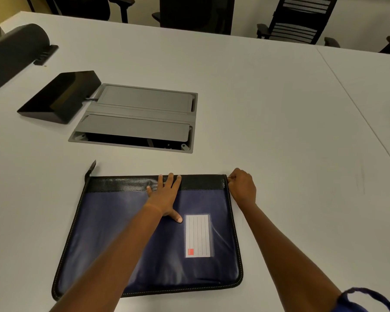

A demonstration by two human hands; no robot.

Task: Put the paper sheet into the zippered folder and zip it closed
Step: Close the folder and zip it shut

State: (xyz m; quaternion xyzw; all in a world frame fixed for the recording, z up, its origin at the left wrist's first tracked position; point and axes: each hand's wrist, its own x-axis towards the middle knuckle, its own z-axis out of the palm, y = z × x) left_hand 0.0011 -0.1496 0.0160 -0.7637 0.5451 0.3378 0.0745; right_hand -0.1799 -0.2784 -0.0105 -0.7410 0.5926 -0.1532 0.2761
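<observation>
A navy zippered folder (113,233) with a black top band and a white label pocket lies flat on the white table (279,131). My left hand (166,194) presses flat on it near the top band, fingers straight and spread. At the folder's top right corner my right hand (242,185) is curled, pinching what looks like the zipper pull, which its fingers hide. A black zipper tail sticks out at the top left corner. No paper sheet shows anywhere.
Beyond the folder a grey cable hatch (142,115) is set into the table, its near flap ajar. A black wedge-shaped device (61,96) sits left of it. Office chairs (300,19) stand along the far edge.
</observation>
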